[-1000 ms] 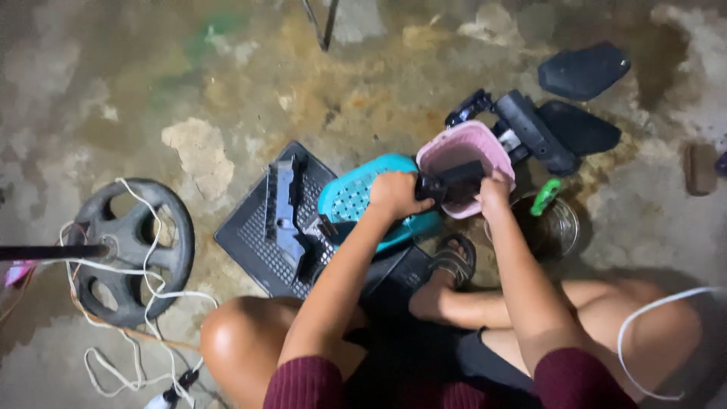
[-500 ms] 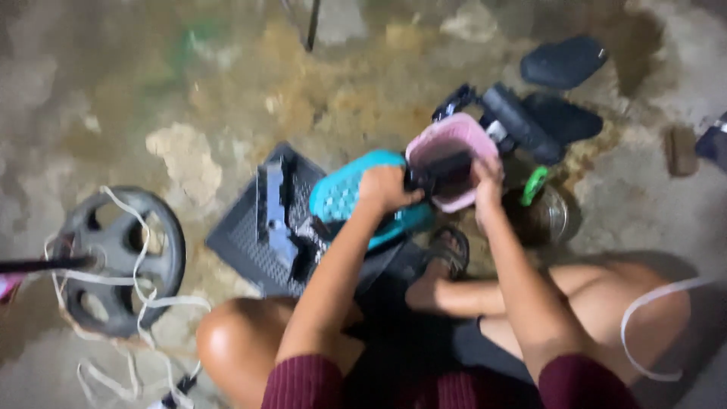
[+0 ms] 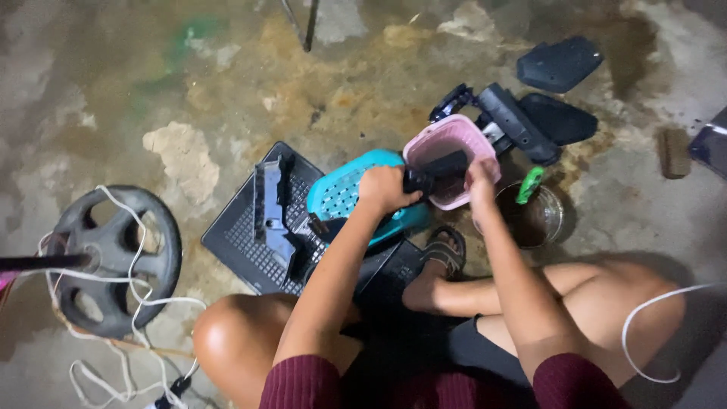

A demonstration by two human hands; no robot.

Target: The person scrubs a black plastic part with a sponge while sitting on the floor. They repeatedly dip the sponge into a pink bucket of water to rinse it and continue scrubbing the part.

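Two hands meet over the pink basket (image 3: 453, 163): the left hand (image 3: 385, 189) is clenched around a black part (image 3: 438, 170) lying across its rim, while the right hand (image 3: 480, 182) grips the rim to steady it beside the teal basket (image 3: 342, 191).

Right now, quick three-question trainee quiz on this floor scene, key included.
1. True or false: the left hand rests on the teal perforated basket.
2. Which container does the right hand touch? A) pink basket B) metal bowl C) black grid tray
3. Fill in: the white cord drapes over the dark ____ at the left.

Key: 1 true; 2 A; 3 wheel.
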